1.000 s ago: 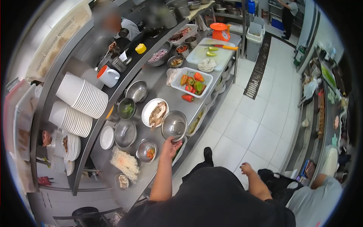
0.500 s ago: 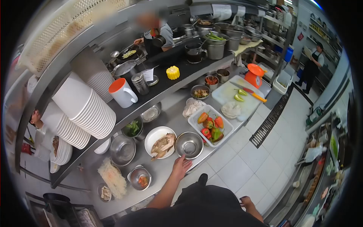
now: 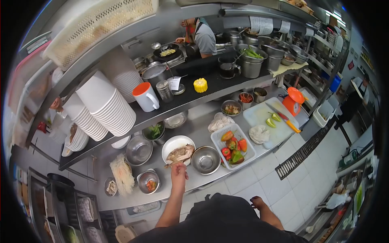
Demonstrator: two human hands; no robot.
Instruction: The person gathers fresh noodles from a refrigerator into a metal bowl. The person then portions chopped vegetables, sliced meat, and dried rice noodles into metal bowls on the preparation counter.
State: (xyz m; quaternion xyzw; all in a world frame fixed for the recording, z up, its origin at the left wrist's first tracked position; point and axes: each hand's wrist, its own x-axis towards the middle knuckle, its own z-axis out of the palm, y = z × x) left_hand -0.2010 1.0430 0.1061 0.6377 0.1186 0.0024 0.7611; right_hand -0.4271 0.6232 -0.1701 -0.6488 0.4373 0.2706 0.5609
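Note:
My left hand (image 3: 178,172) is raised at the counter's front edge, its fingers loosely bent with nothing visible in them. Just beyond it, a white bowl (image 3: 166,147) holds a piece of cooked poultry (image 3: 181,154), whose end overhangs the rim near my fingers; whether they touch cannot be made out. To the right of this hand stands an empty steel bowl (image 3: 206,160). My right hand (image 3: 257,202) hangs low beside my body over the floor, fingers slightly parted and seemingly holding nothing.
A white basket of bell peppers (image 3: 217,139) and a cutting board (image 3: 252,114) with a knife (image 3: 283,117) lie rightward. Noodles (image 3: 122,174) and a steel pot (image 3: 148,181) are leftward. Overhead, a shelf carries stacked bowls (image 3: 107,109) and a mug (image 3: 145,97). A co-worker (image 3: 204,38) stands behind it.
My left hand has left the steel bowl's rim and moved left, its fingers bending, to near the white bowl. My right hand has risen slightly. The head view has shifted.

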